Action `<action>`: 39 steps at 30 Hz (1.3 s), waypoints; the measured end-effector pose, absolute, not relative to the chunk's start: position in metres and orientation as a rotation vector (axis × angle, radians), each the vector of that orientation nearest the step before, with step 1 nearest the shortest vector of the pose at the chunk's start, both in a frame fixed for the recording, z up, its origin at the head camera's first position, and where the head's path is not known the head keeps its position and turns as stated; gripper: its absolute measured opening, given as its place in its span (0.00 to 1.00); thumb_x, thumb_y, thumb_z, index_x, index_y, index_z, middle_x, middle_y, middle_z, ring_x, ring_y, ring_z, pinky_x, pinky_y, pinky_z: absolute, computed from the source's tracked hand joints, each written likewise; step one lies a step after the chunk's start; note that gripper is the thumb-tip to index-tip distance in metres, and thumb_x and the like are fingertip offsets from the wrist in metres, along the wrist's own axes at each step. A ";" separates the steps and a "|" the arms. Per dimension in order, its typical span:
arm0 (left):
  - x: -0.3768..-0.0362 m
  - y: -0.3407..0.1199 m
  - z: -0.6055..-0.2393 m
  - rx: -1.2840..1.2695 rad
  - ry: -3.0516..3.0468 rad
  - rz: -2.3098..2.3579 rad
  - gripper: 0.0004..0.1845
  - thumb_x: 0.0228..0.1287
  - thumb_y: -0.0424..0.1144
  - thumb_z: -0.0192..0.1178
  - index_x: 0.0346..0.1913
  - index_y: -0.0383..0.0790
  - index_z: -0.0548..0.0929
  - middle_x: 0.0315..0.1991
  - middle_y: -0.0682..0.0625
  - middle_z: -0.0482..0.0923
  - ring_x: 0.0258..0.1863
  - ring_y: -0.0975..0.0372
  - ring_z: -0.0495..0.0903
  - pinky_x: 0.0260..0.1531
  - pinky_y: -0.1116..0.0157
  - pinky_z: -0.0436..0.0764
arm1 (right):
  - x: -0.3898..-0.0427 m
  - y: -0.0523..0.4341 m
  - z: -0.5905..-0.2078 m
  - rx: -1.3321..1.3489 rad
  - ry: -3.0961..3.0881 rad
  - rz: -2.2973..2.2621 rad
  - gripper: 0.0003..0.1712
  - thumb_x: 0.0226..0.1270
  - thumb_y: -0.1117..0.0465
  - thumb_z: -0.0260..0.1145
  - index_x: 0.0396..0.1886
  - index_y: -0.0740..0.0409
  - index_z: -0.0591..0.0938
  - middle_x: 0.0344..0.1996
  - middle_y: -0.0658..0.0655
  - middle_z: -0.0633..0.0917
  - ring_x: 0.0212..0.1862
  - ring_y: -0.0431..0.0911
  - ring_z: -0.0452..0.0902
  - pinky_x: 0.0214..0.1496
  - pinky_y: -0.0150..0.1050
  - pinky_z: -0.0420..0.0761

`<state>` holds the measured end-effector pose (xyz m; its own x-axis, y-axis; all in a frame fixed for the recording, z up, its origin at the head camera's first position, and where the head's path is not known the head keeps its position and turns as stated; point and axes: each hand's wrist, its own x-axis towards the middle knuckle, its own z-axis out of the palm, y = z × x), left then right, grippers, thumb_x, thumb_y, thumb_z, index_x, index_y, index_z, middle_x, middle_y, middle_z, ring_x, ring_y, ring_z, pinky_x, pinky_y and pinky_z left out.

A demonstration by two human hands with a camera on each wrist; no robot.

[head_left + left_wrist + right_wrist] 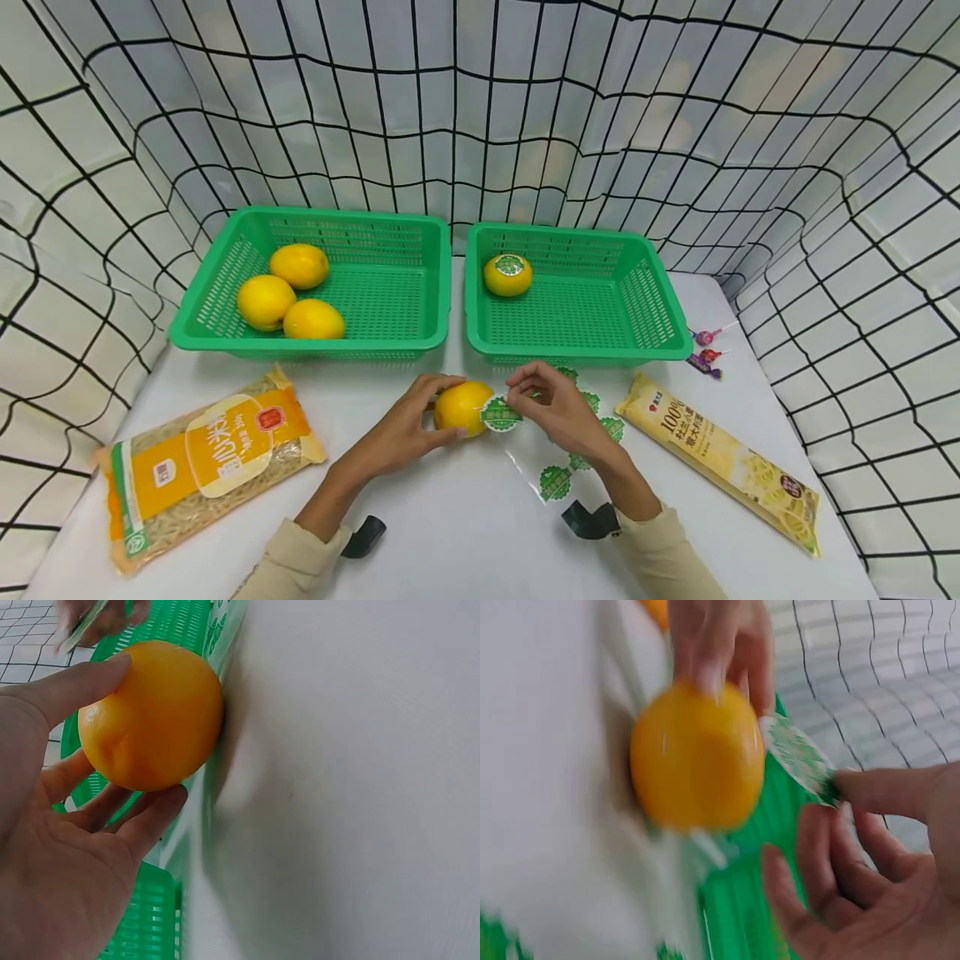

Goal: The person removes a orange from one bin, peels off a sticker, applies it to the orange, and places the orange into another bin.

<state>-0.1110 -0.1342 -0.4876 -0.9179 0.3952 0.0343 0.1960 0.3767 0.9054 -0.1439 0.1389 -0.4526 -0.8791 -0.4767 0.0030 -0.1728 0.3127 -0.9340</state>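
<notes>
My left hand [407, 423] grips an orange [462, 408] on the white table, thumb on one side and fingers on the other. Close beside it, my right hand [558, 408] pinches a round green and white sticker [799, 756] by its edge, between thumb and forefinger. The sticker overlaps the orange's right side in the head view, while the right wrist view has it standing beside the fruit. Under the right hand lies a clear sheet of green stickers [556, 483], partly hidden by the hand and forearm.
Behind the hands stand a left green basket [375, 343] with several oranges [266, 302] and a right green basket [577, 352] with one stickered orange [504, 282]. A grain bag [213, 467] lies left; a pasta packet [720, 458] and lollipops [707, 337] lie right. Black netting [453, 125] surrounds the table.
</notes>
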 end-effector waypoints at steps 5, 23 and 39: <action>-0.111 -0.136 -0.488 0.491 2.389 1.613 0.39 0.69 0.37 0.73 0.78 0.39 0.67 0.73 0.42 0.70 0.72 0.49 0.71 0.72 0.45 0.72 | -0.145 0.107 -0.459 -0.598 2.409 -1.661 0.11 0.75 0.65 0.70 0.53 0.62 0.81 0.45 0.58 0.86 0.48 0.48 0.83 0.57 0.39 0.83; -0.110 -0.138 -0.488 0.507 2.399 1.619 0.38 0.70 0.37 0.73 0.77 0.39 0.68 0.74 0.42 0.72 0.73 0.48 0.72 0.72 0.44 0.72 | -0.137 0.099 -0.488 -0.923 2.808 -1.410 0.16 0.71 0.58 0.76 0.56 0.54 0.89 0.65 0.56 0.85 0.69 0.53 0.77 0.71 0.57 0.77; -0.107 -0.127 -0.490 0.419 2.402 1.865 0.12 0.73 0.37 0.69 0.56 0.43 0.83 0.70 0.38 0.77 0.71 0.46 0.75 0.62 0.45 0.82 | -0.135 0.108 -0.492 -0.977 2.791 -1.345 0.23 0.72 0.55 0.75 0.65 0.51 0.86 0.65 0.53 0.85 0.70 0.51 0.78 0.68 0.53 0.80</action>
